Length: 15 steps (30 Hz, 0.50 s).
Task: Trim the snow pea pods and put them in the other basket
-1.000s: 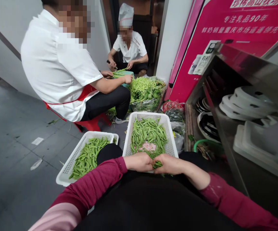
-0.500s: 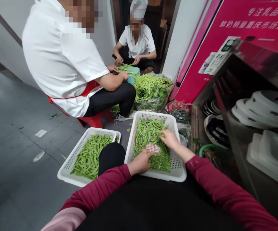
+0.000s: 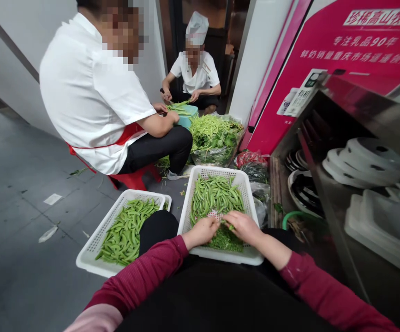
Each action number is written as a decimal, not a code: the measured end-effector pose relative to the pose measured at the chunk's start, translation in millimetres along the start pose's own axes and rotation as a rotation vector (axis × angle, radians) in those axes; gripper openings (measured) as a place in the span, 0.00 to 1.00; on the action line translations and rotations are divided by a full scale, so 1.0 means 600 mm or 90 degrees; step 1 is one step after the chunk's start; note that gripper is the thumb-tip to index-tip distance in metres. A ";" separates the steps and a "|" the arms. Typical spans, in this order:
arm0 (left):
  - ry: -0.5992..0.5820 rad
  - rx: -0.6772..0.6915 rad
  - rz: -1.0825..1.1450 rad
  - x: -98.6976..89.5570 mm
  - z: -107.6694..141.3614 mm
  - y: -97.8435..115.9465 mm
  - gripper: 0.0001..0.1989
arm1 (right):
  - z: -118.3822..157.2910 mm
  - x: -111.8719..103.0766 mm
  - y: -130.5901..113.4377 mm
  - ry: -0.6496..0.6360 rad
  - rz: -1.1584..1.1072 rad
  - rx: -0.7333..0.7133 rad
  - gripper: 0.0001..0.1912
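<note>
A white perforated basket (image 3: pixel 185 216) stands before my knees. Green pea pods (image 3: pixel 216 192) fill its far part, and a heap of small green trimmings (image 3: pixel 226 243) covers the near end. Between them shows a scrap of red-and-white patterned material (image 3: pixel 215 214). Over the trimmings my right hand (image 3: pixel 244 227) is closed on pea pods, green ends poking out at the fingers. My left hand (image 3: pixel 204 230) is pinched close beside it, fingertips almost meeting the right ones; whatever it grips is too small to make out.
Left of my knee sits a second white basket (image 3: pixel 88 256) of pea pods. Ahead, a co-worker on a red stool (image 3: pixel 135 179) and another person crouching handle green stalks by a blue-green container (image 3: pixel 186 121). A large bag of greens (image 3: pixel 217 138) stands there. Shelves with dishes (image 3: pixel 369 161) flank my right.
My right hand has come from the pods at the basket's right side down towards me, meeting my left hand over the trimmings. The view has shifted slightly.
</note>
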<state>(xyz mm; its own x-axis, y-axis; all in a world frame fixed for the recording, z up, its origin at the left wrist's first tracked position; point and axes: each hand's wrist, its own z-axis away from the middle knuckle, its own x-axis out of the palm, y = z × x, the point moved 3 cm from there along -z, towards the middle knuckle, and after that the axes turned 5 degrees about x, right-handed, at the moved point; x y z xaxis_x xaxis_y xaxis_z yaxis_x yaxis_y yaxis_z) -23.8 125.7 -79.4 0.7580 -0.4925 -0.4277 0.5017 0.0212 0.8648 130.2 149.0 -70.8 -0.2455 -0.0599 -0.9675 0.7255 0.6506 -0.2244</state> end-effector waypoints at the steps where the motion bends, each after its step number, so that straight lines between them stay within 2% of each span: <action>1: -0.021 0.014 0.027 0.004 0.001 0.007 0.11 | 0.014 -0.005 -0.007 0.013 -0.025 -0.005 0.13; 5: -0.079 0.043 0.081 0.015 0.016 0.033 0.10 | 0.046 -0.019 -0.031 0.026 -0.098 0.005 0.13; 9: -0.063 0.077 0.067 0.012 0.035 0.055 0.07 | 0.061 -0.033 -0.051 0.023 -0.206 -0.004 0.12; 12: -0.061 0.003 0.198 0.018 0.045 0.054 0.08 | 0.070 -0.041 -0.064 0.063 -0.355 0.045 0.10; 15: -0.075 -0.099 0.305 0.031 0.048 0.032 0.08 | 0.079 -0.047 -0.068 0.155 -0.464 0.157 0.09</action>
<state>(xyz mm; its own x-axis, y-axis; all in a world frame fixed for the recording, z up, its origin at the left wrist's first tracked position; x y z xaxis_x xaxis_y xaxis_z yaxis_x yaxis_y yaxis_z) -12.0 91.9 -63.0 0.8706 -0.4898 0.0465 0.1727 0.3927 0.9033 138.4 88.3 -39.7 -0.8245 -0.2196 -0.5216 0.4428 0.3236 -0.8362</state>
